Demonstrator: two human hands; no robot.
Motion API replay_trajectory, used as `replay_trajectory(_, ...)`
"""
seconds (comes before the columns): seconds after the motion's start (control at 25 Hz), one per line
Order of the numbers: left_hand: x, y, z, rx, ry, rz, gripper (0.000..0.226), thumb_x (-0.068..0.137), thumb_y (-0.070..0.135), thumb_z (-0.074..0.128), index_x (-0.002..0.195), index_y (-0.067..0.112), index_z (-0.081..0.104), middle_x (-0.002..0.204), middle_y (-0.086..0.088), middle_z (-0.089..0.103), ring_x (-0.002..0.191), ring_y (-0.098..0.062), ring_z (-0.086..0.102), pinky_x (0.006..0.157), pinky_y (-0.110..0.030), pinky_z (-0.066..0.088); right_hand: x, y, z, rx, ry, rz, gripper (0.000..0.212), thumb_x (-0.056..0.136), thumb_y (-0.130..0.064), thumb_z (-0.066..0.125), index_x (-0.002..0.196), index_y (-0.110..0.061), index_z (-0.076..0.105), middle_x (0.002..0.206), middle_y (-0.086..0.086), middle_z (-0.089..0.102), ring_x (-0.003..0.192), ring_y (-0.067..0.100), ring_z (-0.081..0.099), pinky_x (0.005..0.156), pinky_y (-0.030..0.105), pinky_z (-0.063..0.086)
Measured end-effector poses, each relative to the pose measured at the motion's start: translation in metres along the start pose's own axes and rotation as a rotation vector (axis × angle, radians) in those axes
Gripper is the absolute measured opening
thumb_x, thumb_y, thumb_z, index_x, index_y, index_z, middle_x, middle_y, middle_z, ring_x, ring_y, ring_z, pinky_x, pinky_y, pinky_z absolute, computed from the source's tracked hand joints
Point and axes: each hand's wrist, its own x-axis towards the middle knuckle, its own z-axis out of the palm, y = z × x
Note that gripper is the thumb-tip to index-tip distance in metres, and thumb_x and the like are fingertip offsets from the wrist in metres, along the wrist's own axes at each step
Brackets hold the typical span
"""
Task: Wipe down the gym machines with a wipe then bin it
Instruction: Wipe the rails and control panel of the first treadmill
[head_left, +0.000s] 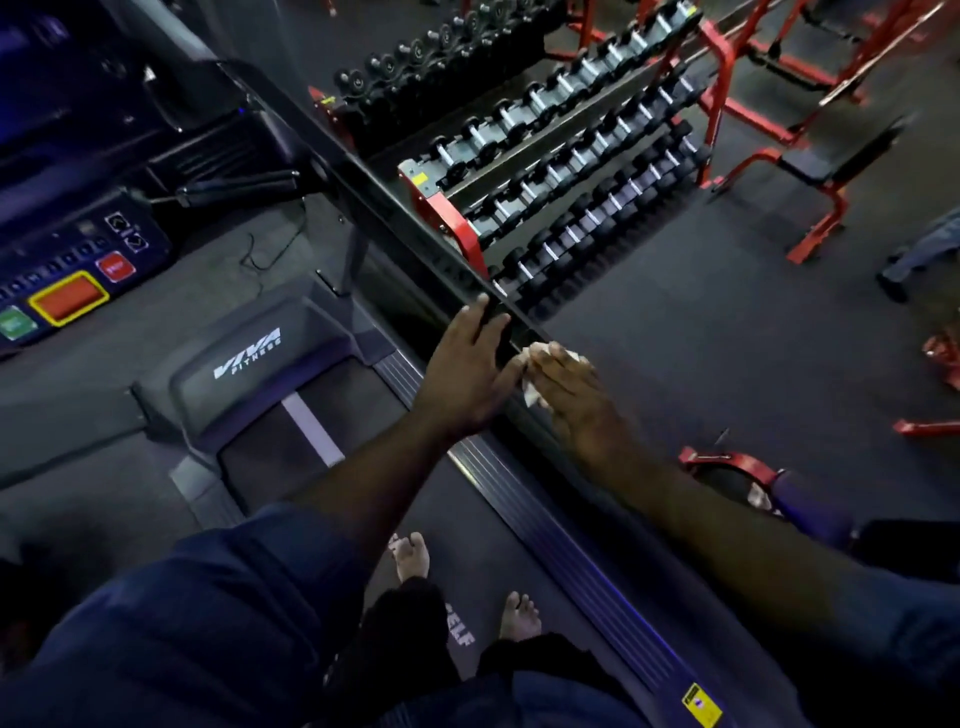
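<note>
I stand on a treadmill whose black right handrail (415, 223) runs diagonally through the view. My left hand (470, 364) rests on the rail with its fingers straight along it. Just to its right, my right hand (566, 395) lies flat over a white wipe (532, 397) and presses it against the rail's outer side. Most of the wipe is hidden under the hand; only its crumpled edges show. The treadmill belt and its motor cover (249, 358) lie below the rail.
The treadmill console (67, 280) with coloured buttons is at the left. Beyond the rail stands a red dumbbell rack (561, 171) with several dumbbells. Red benches (810, 171) and frames fill the back right. My bare feet (467, 592) are on the belt.
</note>
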Motion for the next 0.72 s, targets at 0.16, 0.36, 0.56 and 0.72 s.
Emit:
replay_trajectory(0.16, 0.02, -0.01, -0.007, 0.358, -0.137, 0.294, 0.08, 0.104, 0.066, 0.033, 0.166, 0.018, 0.022, 0.175, -0.004, 0.013, 0.162, -0.022, 0.004, 0.131, -0.045, 0.003, -0.001, -0.044, 0.011, 0.471, 0.29, 0.75, 0.047, 0.11, -0.02, 0.047, 0.156, -0.021, 0.041, 0.162, 0.001, 0.04, 0.15, 0.014, 0.037, 0.126, 0.033, 0.027)
replay_trajectory(0.36, 0.066, -0.003, -0.013, 0.635, -0.359, 0.76, 0.103, 0.082, 0.086, 0.027, 0.154, 0.014, 0.042, 0.155, -0.009, 0.048, 0.147, -0.03, 0.04, 0.126, -0.048, 0.021, 0.037, -0.082, 0.015, 1.509, 0.866, 1.357, 0.049, 0.111, -0.05, 0.031, 0.137, -0.02, 0.059, 0.14, 0.013, 0.064, 0.114, 0.023, 0.063, 0.09, 0.032, 0.052)
replay_trajectory(0.56, 0.112, 0.02, -0.008, 0.699, -0.53, 1.073, 0.081, 0.077, 0.083, 0.048, 0.126, 0.019, 0.052, 0.124, -0.006, 0.064, 0.114, -0.03, 0.063, 0.089, -0.039, 0.046, 0.067, -0.09, 0.034, 1.514, 1.284, 1.391, 0.078, 0.101, -0.073, 0.024, 0.147, -0.019, 0.056, 0.142, 0.009, 0.064, 0.132, 0.024, 0.06, 0.113, 0.041, 0.045)
replay_trajectory(0.72, 0.122, 0.025, -0.003, 0.645, -0.589, 1.167, 0.069, 0.085, 0.073, 0.062, 0.125, 0.018, 0.049, 0.124, -0.008, 0.065, 0.113, -0.032, 0.064, 0.071, -0.035, 0.033, 0.067, -0.095, 0.043, 1.391, 1.35, 1.383, 0.081, 0.103, -0.069, 0.013, 0.152, -0.015, 0.048, 0.142, 0.007, 0.063, 0.134, 0.023, 0.058, 0.109, 0.029, 0.046)
